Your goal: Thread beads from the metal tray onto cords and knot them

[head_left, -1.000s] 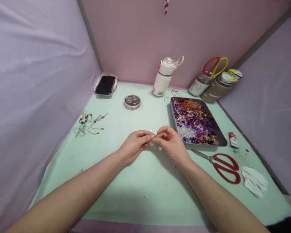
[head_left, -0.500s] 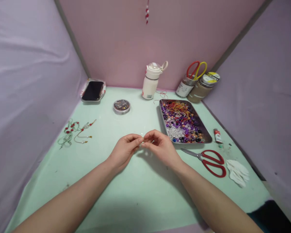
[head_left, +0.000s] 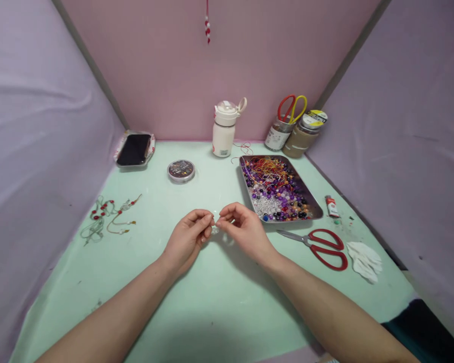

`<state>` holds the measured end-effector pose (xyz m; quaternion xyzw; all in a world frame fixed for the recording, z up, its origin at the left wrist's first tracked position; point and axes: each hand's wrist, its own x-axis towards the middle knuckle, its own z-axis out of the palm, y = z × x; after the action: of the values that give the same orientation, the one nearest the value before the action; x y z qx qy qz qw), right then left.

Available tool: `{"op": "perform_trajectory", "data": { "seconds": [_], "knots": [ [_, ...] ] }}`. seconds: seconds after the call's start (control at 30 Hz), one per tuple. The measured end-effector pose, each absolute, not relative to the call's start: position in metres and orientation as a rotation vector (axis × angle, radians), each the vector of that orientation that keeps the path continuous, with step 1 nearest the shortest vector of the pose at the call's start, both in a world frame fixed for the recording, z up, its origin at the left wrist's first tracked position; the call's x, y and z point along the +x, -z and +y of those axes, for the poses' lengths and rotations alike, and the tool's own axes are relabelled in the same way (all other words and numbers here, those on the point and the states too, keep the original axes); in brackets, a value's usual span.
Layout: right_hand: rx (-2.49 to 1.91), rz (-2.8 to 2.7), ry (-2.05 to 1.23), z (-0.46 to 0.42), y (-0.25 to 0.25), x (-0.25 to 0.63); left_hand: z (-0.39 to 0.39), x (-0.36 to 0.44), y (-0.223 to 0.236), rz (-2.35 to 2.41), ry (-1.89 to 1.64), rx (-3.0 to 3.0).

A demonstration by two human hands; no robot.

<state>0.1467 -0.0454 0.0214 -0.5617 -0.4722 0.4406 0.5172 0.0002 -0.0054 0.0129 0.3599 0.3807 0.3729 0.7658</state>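
My left hand (head_left: 187, 239) and my right hand (head_left: 242, 231) meet fingertip to fingertip over the middle of the pale green table (head_left: 212, 302). Both are pinched shut around a small clear bead or bit of transparent thread (head_left: 214, 229) held between them; it is too small to name surely. Just right of my right hand lies a metal tray (head_left: 310, 201) filled with purple, black, orange and clear beads and tangled red and yellow cords.
Red scissors (head_left: 320, 246) and white scraps (head_left: 365, 259) lie at the right, a lighter (head_left: 331, 205) beyond. At the back stand a white bottle (head_left: 224, 128), two jars (head_left: 295, 136) with scissors, a round spool (head_left: 180, 170) and a phone (head_left: 134, 149). Beaded strings (head_left: 106, 217) lie left.
My hands keep their pinch and stay together. The view has swung, so everything sits further left and slightly lower in the picture.
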Motion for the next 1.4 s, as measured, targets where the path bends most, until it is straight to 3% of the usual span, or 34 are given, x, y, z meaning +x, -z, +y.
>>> {"op": "perform_trajectory", "data": {
  "seconds": [0.83, 0.97, 1.17, 1.27, 1.4],
  "knots": [
    [-1.354, -1.204, -1.083, -0.048, -0.02, 0.144, -0.006, 0.0, -0.014, 0.813, -0.771, 0.773],
    [-1.428, -1.461, -0.927, -0.051, -0.045, 0.162, -0.005, 0.0, -0.019, 0.859, -0.742, 0.83],
    [-1.721, -1.817, -0.297, -0.049, -0.085, 0.243, -0.003, -0.002, -0.022, 0.931, -0.668, 0.939],
    [-2.019, -1.863, -0.125, -0.038, -0.079, 0.282, -0.003, -0.003, -0.022, 0.953, -0.641, 0.989],
    [-2.131, -1.988, -0.178, -0.027, -0.056, 0.305, -0.002, -0.003, -0.021, 0.984, -0.606, 1.023]
  ]
}}
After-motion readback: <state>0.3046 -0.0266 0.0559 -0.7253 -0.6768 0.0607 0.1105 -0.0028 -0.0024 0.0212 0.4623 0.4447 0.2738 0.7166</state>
